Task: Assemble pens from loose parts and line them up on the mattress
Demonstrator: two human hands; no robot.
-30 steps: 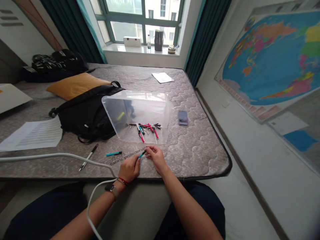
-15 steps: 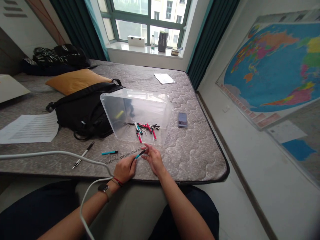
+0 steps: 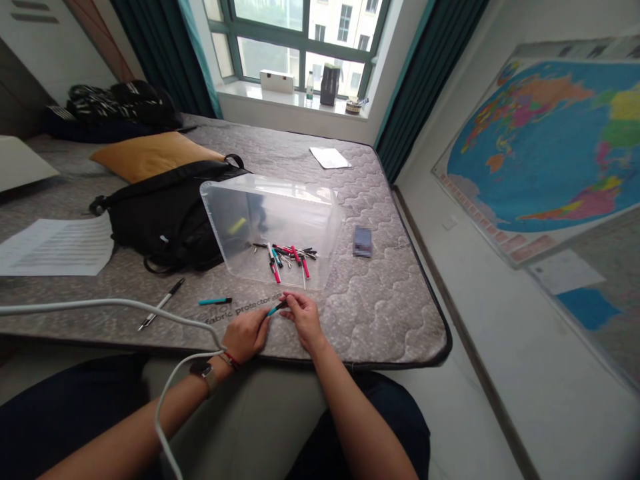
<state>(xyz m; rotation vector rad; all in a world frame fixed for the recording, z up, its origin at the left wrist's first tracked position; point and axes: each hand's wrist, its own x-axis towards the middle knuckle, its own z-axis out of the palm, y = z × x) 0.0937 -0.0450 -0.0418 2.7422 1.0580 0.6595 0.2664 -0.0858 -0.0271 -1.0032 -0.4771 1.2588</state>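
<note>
My left hand and my right hand pinch the two ends of a teal-and-black pen just above the near edge of the grey mattress. Right behind them a clear plastic bin lies tipped on its side with several pink, teal and black pens inside. A teal pen and a black pen lie loose on the mattress to the left of my left hand.
A black backpack rests behind the bin, with an orange pillow beyond it. A printed sheet lies far left, a phone right of the bin. A white cable crosses my left arm.
Both hands keep hold of the same pen and have barely moved. The view has shifted slightly, so everything sits a little further left and lower.
</note>
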